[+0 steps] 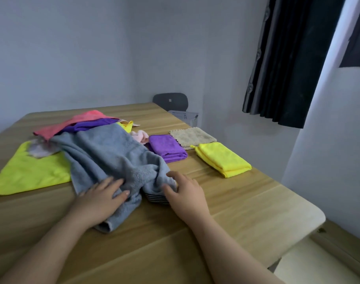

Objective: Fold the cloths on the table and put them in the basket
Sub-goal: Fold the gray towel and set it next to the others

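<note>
The grey towel [109, 156] lies crumpled on the bench [246, 201], with its near end under both hands.

Left hand [101, 199]: wide, with the fingers nearly straight and laid flat on the towel's near end, pressing it to the bench.

Right hand [183, 193]: narrow, with the fingers curled. The thumb and fingertips pinch the bunched edge of the towel, just above its striped hem.

Positions relative to the hands:
- Folded purple cloth [166, 148]: beyond the right hand, just beside the towel.
- Beige cloth [192, 136]: beyond the purple cloth, lying flat, its near corner under the folded yellow cloth [223, 158].
- Folded yellow cloth: beyond and to the right of the right hand, well apart from it.
- Flat yellow cloth [31, 171]: to the left of the left hand, its right edge tucked under the towel.
- Coral cloth [72, 121]: far beyond the left hand, on top of a mixed heap of cloths.
- Basket [184, 115]: far beyond the right hand, past the bench's far edge and beside a dark chair [170, 101]. Only its perforated rim shows.
</note>
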`<state>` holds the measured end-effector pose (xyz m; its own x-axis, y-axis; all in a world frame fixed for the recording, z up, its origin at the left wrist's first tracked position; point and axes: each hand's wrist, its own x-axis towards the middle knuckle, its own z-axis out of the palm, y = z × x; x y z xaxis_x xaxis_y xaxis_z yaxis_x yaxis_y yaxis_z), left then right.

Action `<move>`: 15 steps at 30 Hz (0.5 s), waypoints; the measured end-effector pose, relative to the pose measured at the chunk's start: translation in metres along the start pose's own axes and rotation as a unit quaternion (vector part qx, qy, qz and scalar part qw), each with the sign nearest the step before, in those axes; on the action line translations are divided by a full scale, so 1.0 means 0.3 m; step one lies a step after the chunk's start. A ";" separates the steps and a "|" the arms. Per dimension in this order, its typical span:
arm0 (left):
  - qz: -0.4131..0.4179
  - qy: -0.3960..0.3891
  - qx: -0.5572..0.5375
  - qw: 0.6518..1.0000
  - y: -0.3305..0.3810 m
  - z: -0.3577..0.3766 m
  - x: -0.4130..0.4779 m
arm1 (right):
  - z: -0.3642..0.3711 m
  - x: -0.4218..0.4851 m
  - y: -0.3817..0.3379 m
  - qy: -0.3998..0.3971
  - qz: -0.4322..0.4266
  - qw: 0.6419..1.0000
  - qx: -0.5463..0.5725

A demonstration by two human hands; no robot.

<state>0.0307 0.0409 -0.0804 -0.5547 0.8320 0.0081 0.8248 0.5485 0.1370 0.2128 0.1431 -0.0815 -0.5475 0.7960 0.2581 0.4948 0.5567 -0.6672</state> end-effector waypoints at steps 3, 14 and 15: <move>0.023 0.081 -0.047 0.995 0.017 0.000 0.021 | -0.003 -0.004 -0.009 -0.035 -0.056 0.997 -0.037; -0.117 0.231 -0.501 0.826 -0.014 -0.041 0.084 | 0.037 0.009 -0.008 -0.080 -0.115 0.985 -0.098; -0.125 0.219 -0.544 0.800 -0.001 -0.043 0.088 | 0.036 0.007 -0.009 -0.085 -0.116 0.984 -0.110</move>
<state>0.0145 0.0616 -0.0674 -0.8694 0.4674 0.1603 0.2309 0.0976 0.9681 0.2030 0.1409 -0.0867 -0.7584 0.6011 0.2522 0.4671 0.7710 -0.4329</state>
